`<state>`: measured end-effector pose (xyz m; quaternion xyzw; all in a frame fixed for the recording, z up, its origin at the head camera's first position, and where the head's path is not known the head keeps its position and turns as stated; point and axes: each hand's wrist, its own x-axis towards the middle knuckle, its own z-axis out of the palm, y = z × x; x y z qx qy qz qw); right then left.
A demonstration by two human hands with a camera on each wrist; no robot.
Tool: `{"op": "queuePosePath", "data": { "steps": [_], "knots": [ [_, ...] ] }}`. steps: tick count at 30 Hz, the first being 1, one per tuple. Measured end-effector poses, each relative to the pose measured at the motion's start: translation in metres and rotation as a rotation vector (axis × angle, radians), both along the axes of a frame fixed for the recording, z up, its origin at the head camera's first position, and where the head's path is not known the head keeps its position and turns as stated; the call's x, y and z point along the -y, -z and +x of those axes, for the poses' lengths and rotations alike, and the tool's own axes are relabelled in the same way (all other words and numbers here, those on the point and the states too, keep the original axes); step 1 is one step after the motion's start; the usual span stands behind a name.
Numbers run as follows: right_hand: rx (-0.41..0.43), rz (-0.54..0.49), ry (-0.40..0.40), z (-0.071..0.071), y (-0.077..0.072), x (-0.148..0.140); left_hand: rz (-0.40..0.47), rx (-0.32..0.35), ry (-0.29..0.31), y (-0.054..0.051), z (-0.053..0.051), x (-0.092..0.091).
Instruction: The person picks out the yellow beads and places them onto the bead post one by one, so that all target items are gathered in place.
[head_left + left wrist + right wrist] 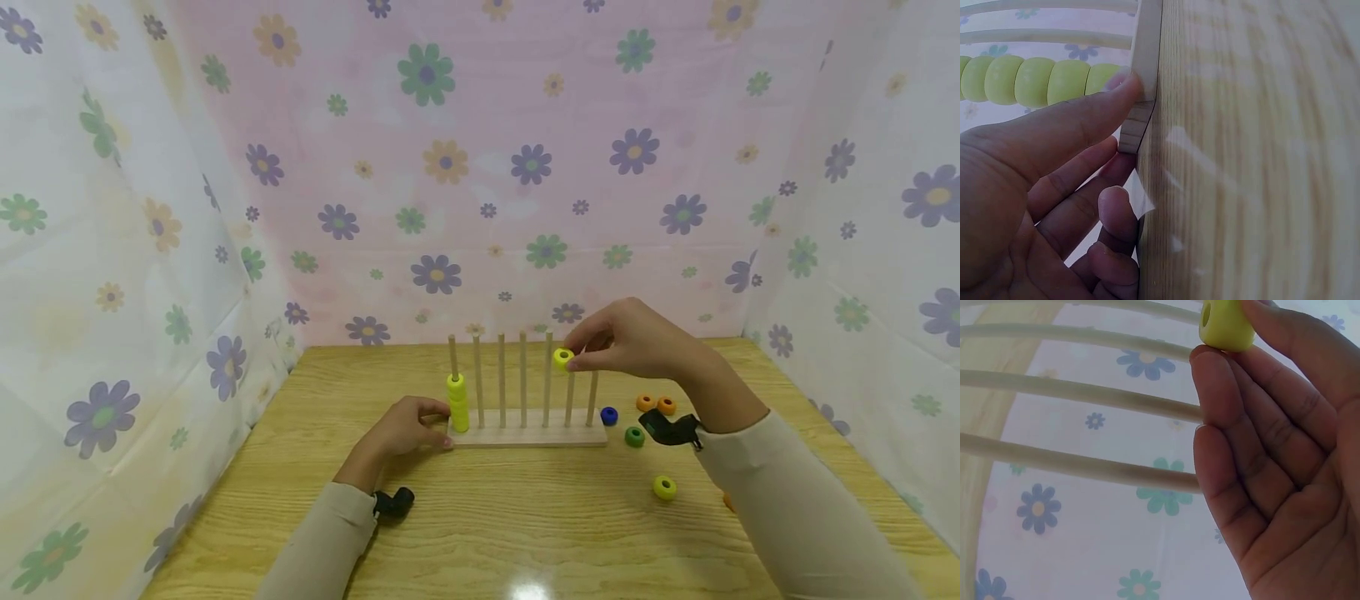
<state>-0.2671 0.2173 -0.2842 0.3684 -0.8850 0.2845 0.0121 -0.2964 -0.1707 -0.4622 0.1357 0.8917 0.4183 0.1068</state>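
Note:
My right hand (637, 342) pinches a yellow bead (562, 359) between thumb and fingertips, near the tops of the right-hand pegs. In the right wrist view the bead (1227, 326) shows its hole facing left, toward the pegs. A wooden peg stand (525, 437) with several upright pegs rests on the table. Its leftmost peg carries a stack of yellow beads (457, 404); the other pegs are bare. My left hand (405, 429) grips the left end of the stand's base (1138, 125), thumb on one side and fingers on the other.
Right of the stand lie a blue bead (609, 416), a green bead (634, 437), two orange beads (666, 406) and a yellow bead (664, 488). Another orange bead (728, 502) is partly hidden by the right sleeve. Flowered cloth (480, 208) encloses the table.

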Motion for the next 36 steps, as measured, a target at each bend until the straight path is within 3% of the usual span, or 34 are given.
{"op": "queuePosePath", "data": {
  "steps": [11, 23, 36],
  "knots": [
    [-0.016, -0.039, 0.016, -0.003, -0.005, 0.013, -0.010, -0.002, -0.005, -0.002, 0.001, -0.001],
    [-0.100, -0.077, 0.031, -0.005, -0.010, 0.027, -0.006, -0.003, -0.001, -0.002, 0.001, -0.001],
    [-0.141, -0.127, 0.014, -0.011, -0.007, 0.044, 0.004, 0.006, -0.001, -0.001, 0.001, -0.001]
  ]
}}
